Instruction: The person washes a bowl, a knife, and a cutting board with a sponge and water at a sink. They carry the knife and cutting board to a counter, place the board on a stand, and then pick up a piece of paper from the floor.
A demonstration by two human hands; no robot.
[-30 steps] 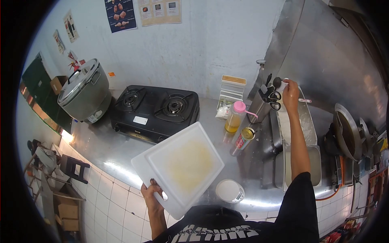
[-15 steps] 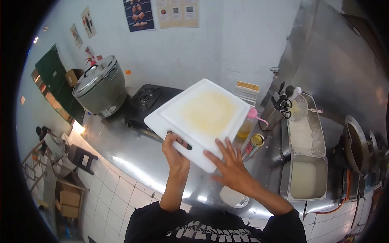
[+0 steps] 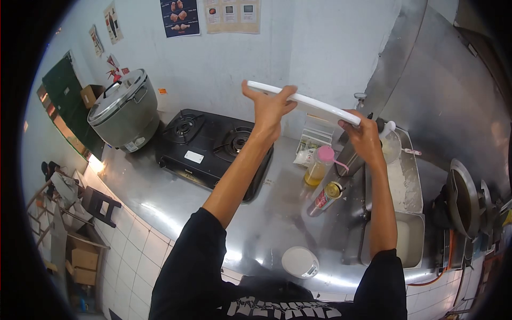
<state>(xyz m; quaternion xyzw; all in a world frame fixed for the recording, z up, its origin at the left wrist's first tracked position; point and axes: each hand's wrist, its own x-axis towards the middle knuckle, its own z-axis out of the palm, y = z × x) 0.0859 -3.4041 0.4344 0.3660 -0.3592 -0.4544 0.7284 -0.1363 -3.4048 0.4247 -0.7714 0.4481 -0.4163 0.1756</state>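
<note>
A white cutting board (image 3: 320, 106) is held up near the back wall, nearly edge-on to me. My left hand (image 3: 270, 109) grips its left part, with the thumb and fingers on either side of the edge. At the right end, my right hand (image 3: 365, 136) is closed around the corner. Beneath the board stand a squeeze bottle (image 3: 318, 168) with a pink lid and yellow liquid, and a can with a gold top (image 3: 326, 198). A black two-burner gas stove (image 3: 208, 154) lies left of them, partly behind my left forearm.
A large rice cooker (image 3: 125, 109) stands at the counter's back left. Near the front edge lies a round white kitchen scale (image 3: 300, 262). Metal trays, one with white powder (image 3: 401, 186) and one with pale liquid (image 3: 409, 242), sit on the right, beside hanging pans (image 3: 463, 197).
The cutting board has gone up and away from me, tilting from face-on to edge-on. Both hands moved with it; my right hand shifted to its right corner. The stove and bottle are now uncovered.
</note>
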